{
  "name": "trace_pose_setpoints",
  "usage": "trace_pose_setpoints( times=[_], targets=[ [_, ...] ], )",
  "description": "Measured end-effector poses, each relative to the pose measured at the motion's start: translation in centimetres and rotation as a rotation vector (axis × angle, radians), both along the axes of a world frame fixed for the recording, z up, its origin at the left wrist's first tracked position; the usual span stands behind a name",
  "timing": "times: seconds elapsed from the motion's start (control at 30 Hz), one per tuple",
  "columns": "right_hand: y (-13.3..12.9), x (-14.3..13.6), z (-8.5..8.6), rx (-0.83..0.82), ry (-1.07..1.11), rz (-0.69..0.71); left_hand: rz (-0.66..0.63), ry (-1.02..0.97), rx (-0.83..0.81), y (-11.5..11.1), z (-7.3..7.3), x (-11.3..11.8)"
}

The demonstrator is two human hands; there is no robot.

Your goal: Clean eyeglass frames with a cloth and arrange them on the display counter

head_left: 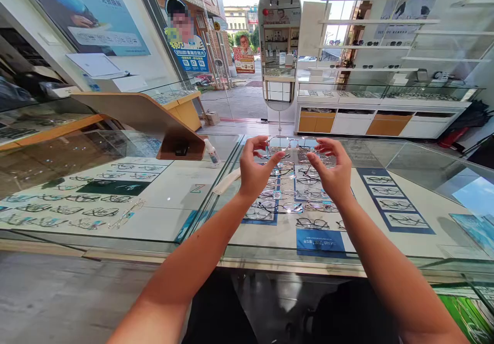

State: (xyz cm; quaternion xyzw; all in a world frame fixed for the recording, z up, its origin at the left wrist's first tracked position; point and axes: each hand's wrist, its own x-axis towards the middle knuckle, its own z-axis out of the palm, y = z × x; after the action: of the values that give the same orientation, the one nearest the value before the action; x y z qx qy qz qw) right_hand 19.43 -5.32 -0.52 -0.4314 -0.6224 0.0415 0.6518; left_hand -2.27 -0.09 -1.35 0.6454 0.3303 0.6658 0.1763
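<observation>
Both hands hold up one pair of thin-framed eyeglasses (293, 142) above the glass display counter (335, 254). My left hand (257, 169) pinches its left side between thumb and fingers. On the other side, my right hand (334, 171) grips the right edge the same way. The lenses are clear and face away over the counter. Beneath the hands, rows of eyeglasses (312, 223) lie under the glass, partly hidden by my hands and forearms.
A small white bottle (212, 152) and a pale strip of cloth or paper (227, 181) lie left of my hands. A brown angled stand (131, 115) rises at the left. Beyond the counter are an oval mirror (280, 45) and wall shelves (366, 47).
</observation>
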Motion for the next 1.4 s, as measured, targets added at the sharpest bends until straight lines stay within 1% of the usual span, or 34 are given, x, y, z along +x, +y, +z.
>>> trace_pose_setpoints(
  times=[0.23, 0.83, 0.93, 1.1, 1.23, 1.4],
  targets=[
    [-0.03, -0.05, 0.06, 0.031, -0.019, -0.037, 0.016, 0.0, -0.001, 0.29, -0.39, 0.08],
    [-0.3, -0.12, 0.41, 0.068, -0.025, -0.05, 0.008, 0.038, -0.022, 0.69, -0.69, 0.18],
    [-0.21, -0.07, 0.33, 0.05, -0.033, -0.051, 0.03, 0.046, 0.014, 0.63, -0.63, 0.09],
    [0.08, -0.02, -0.03, -0.002, -0.043, -0.025, 0.115, 0.071, 0.137, 0.37, -0.29, -0.15],
    [0.31, 0.1, -0.33, -0.035, -0.051, -0.019, 0.143, 0.082, 0.207, 0.21, -0.07, -0.17],
    [0.38, 0.2, -0.46, -0.056, -0.073, -0.021, 0.166, 0.091, 0.254, 0.16, 0.05, -0.14]
  ],
)
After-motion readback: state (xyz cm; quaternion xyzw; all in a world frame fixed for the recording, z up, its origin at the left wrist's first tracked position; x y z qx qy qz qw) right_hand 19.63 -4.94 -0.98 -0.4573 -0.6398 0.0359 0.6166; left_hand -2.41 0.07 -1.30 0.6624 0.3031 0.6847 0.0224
